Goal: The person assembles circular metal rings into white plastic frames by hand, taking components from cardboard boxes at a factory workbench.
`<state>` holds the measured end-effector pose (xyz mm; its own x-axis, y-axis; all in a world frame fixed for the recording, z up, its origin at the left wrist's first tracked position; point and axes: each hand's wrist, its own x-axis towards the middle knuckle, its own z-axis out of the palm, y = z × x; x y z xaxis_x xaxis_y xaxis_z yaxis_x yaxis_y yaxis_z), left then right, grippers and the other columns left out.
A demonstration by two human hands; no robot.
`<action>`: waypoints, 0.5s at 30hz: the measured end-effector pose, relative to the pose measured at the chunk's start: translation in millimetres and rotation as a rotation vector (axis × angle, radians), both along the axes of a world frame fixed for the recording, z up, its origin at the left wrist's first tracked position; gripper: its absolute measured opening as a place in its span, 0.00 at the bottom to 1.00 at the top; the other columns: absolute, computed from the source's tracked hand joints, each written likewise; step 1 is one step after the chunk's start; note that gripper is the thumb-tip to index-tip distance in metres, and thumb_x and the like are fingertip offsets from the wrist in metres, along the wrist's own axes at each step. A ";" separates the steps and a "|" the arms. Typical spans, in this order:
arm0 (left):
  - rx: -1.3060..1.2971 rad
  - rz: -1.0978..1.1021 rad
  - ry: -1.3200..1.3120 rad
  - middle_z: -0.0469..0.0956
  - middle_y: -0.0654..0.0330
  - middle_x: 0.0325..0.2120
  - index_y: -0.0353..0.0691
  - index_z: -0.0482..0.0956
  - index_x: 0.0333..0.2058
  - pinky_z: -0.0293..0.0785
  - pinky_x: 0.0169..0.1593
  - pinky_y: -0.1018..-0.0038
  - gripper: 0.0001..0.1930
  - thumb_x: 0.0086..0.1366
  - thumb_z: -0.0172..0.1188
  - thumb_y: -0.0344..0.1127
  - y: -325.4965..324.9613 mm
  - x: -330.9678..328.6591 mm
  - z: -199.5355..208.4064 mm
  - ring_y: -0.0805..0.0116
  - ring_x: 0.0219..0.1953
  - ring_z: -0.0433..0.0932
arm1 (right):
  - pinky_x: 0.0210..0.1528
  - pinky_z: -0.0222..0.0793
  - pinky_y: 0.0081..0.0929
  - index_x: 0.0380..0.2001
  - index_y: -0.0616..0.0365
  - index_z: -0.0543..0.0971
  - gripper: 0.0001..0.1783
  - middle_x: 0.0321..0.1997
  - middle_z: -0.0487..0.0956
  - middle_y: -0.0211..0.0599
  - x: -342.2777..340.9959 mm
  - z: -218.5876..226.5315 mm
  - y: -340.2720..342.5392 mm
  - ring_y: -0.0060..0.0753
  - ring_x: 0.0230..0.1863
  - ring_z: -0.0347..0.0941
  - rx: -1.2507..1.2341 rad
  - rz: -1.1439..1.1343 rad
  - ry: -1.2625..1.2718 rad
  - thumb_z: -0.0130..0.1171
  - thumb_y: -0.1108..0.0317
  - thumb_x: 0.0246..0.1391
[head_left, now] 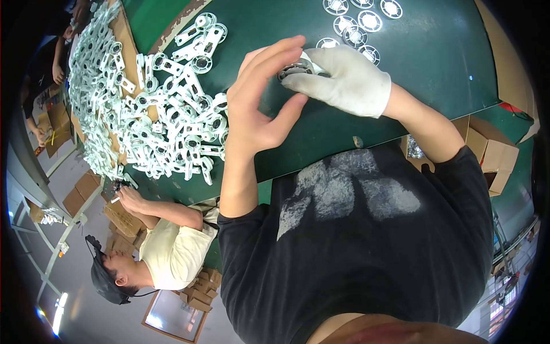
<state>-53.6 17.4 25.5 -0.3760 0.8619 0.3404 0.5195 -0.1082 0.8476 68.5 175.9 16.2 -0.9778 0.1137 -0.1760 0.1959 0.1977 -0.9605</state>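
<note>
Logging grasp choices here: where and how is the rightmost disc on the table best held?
Probably pinched by its outer rim, coming from the right: the rightmost disc is round and spoked, and the other discs lie to its left.

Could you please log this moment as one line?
right hand: gloved, holding round part | left hand: bare, open beside it | table: white parts left, spoked discs ahead

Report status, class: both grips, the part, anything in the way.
Right grip, gloved: holding ringed part. Left grip: open around it, contact unclear. White parts piled left, not between grips.
</note>
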 end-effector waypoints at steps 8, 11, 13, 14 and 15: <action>0.091 -0.013 -0.411 0.85 0.50 0.45 0.29 0.84 0.45 0.79 0.52 0.71 0.13 0.60 0.68 0.23 5.4 10.6 0.5 0.60 0.49 0.84 | 0.29 0.77 0.47 0.31 0.55 0.82 0.22 0.23 0.82 0.44 11.1 -12.5 -12.0 0.53 0.27 0.82 0.583 -0.083 0.267 0.59 0.45 0.59; -0.073 -0.048 -0.360 0.85 0.52 0.46 0.33 0.86 0.43 0.78 0.53 0.73 0.12 0.59 0.69 0.24 6.7 -2.1 10.5 0.63 0.50 0.83 | 0.29 0.77 0.47 0.31 0.55 0.81 0.24 0.23 0.82 0.45 8.2 -8.8 -12.5 0.54 0.27 0.82 0.597 -0.110 0.228 0.58 0.43 0.60; -0.143 -0.057 -0.179 0.84 0.58 0.43 0.38 0.88 0.42 0.76 0.50 0.76 0.12 0.58 0.70 0.25 12.3 -23.7 9.1 0.69 0.48 0.81 | 0.35 0.78 0.46 0.42 0.54 0.80 0.25 0.27 0.83 0.44 2.4 -1.8 -10.0 0.54 0.33 0.83 0.517 -0.096 0.072 0.55 0.41 0.63; -0.291 -0.010 -0.151 0.83 0.61 0.38 0.39 0.88 0.43 0.75 0.47 0.76 0.12 0.59 0.70 0.27 11.4 -34.3 11.7 0.73 0.43 0.79 | 0.39 0.78 0.45 0.45 0.54 0.79 0.25 0.29 0.84 0.43 1.6 0.4 -9.0 0.53 0.36 0.83 0.499 -0.110 0.040 0.55 0.42 0.64; -0.345 0.092 -0.221 0.80 0.62 0.38 0.40 0.88 0.43 0.74 0.44 0.76 0.10 0.61 0.68 0.29 15.3 -43.3 15.7 0.76 0.41 0.77 | 0.42 0.78 0.44 0.49 0.53 0.78 0.25 0.32 0.85 0.42 1.6 4.3 -8.8 0.53 0.38 0.83 0.481 -0.123 0.008 0.54 0.43 0.64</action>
<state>-96.8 32.6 41.3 -0.4883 0.8706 -0.0597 0.3155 0.2398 0.9181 70.1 167.1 20.5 -0.9530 0.2953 -0.0679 0.2389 0.5943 -0.7679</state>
